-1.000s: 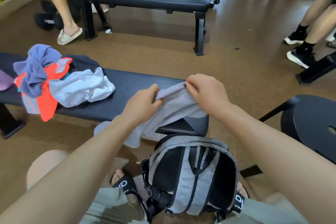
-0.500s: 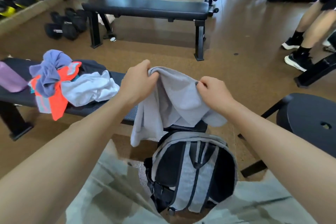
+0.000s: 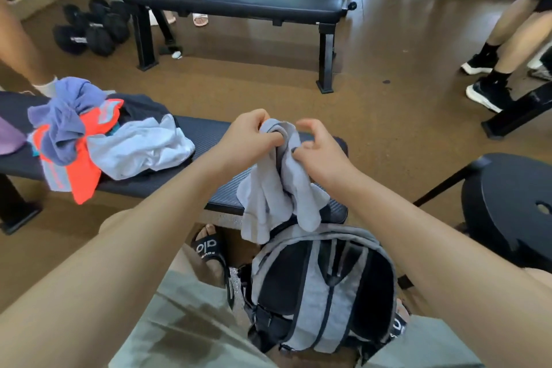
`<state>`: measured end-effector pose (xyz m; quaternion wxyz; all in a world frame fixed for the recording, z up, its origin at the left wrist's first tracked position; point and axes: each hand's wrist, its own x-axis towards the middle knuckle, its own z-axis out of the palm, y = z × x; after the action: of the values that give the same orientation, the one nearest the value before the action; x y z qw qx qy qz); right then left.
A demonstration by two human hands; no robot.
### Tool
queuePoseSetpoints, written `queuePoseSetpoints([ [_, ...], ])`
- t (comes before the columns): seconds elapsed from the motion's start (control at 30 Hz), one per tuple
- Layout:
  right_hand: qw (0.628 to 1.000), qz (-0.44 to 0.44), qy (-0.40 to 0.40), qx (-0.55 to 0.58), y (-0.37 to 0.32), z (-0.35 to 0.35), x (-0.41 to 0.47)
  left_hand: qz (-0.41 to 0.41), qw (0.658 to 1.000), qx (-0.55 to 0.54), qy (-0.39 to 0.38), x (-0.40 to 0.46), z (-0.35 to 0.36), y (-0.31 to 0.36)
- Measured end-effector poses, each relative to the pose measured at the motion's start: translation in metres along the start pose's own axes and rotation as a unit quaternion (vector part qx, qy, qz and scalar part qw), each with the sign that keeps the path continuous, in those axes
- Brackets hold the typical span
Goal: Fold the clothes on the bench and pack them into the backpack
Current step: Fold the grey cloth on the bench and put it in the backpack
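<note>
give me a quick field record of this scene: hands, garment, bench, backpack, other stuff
left hand: left hand grips the top of the grey garment
right hand: right hand pinches the same garment beside it
grey garment: bunched, held up, hanging down over the bench end toward the backpack
bench: black padded bench, runs left to right
clothes pile: unfolded clothes pile on the bench's left part; blue, orange, white and dark pieces
backpack: grey and black backpack on the floor between the person's feet, straps side up
nearby: second bench, dumbbells, black stool
</note>
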<state>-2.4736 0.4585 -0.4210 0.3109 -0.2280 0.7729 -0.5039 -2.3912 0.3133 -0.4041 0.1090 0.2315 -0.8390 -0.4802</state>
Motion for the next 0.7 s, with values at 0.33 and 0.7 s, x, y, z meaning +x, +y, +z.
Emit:
queuePoseSetpoints([
  [0.33, 0.981, 0.066, 0.002, 0.181, -0.015, 0.014, 0.011, 0.076, 0.991, 0.065, -0.084, -0.006, 0.004, 0.001],
  [0.7, 0.958, 0.026, 0.196, 0.208, -0.011, 0.004, 0.030, 0.176, 0.921, 0.347, -0.001, -0.033, 0.017, -0.012],
])
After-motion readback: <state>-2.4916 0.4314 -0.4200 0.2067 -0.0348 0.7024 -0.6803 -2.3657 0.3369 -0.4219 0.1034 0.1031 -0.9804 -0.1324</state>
